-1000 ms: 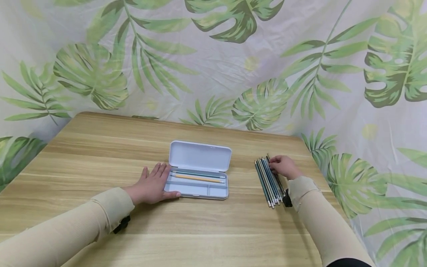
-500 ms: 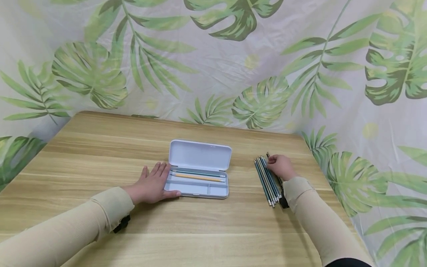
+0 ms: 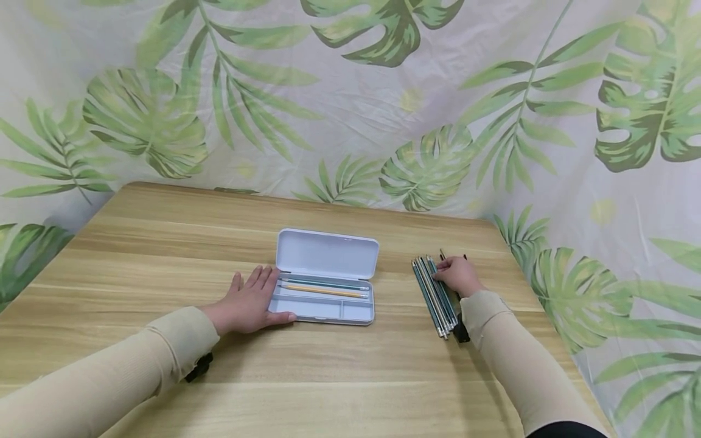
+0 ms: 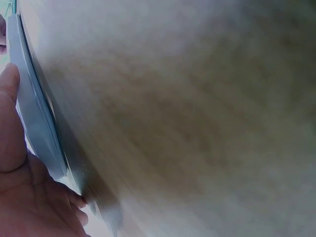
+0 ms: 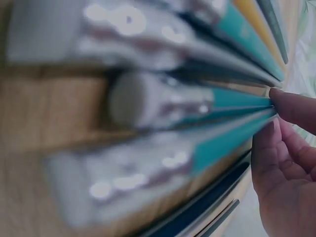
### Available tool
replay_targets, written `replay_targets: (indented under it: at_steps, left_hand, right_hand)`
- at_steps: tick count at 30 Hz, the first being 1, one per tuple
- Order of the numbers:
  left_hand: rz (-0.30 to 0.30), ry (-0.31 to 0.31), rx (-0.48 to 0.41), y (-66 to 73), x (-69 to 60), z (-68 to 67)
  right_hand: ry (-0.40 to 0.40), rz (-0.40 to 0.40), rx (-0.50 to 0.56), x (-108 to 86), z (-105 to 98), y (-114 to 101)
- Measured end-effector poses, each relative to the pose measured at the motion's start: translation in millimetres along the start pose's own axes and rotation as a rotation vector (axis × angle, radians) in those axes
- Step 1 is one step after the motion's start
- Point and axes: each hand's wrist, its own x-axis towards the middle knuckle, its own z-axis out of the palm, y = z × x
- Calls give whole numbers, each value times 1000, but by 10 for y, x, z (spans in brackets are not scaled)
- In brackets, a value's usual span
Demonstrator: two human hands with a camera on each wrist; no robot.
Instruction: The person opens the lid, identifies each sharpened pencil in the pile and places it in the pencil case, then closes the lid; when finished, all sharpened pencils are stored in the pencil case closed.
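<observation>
Our right grip [image 3: 459, 277] pinches teal pencils [image 5: 237, 98] on the desk [image 3: 328, 359], right of the open pencil case [image 3: 327, 254]. Two crowd our fingertips — we could lift both — while our left grip [image 3: 249, 304], fingers straight, touches the pencil case.

Pale-blue case [image 3: 327, 254], yellow pencil [image 3: 323, 291], teal pencils [image 5: 210, 153], beige sleeves [image 3: 109, 359], brown wood-grain table [image 3: 191, 237], green-leaf-patterned pale cloth [image 3: 350, 121]

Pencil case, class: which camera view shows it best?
The head view: it shows the open pencil case from above, its left end partly covered by the left hand. The left wrist view catches just an outer side; the right wrist view shows none.
</observation>
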Motion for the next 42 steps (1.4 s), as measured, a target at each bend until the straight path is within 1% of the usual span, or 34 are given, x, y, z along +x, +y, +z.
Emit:
replay_targets:
  at_steps: [2,6,9,11,13,17,21,26,31,34,38,42]
  left_hand:
    - [2,2,3,-4,6,8]
    - [5,6,5,0,0,8]
    - [9,11,3,-5,-6,6]
    - [15,15,-4,-22,1,12]
    - [17,19,-9,-45,7,28]
    - [16,16,-10,-67,19,42]
    - [11,11,-12,-31,10,18]
    - [4,9,-8,-8,1,-4]
    - [12,13,-17,-27,4,8]
    - [7,15,-17,-16,2,6]
    - [-1,19,-10,25,-10,-12]
    - [-7,13,5,35,-21,-16]
  right_hand:
    - [0,-5,7,-4,-13,-8]
    - [-32,-21,60,15,-88,-26]
    - [-88,-3,181,29,-193,-102]
    - [-115,14,250,22,-269,-189]
    - [-147,14,312,11,-344,-274]
    - [-186,-21,306,9,-433,-417]
    - [-235,-67,292,26,-451,-535]
    - [-298,-129,291,20,-413,-752]
    - [-406,-217,332,-61,-338,-1045]
    - [-479,-277,355,-103,-269,-1207]
    - [-555,-364,321,-131,-149,-1401]
    - [-617,-413,274,-139,-7,-1589]
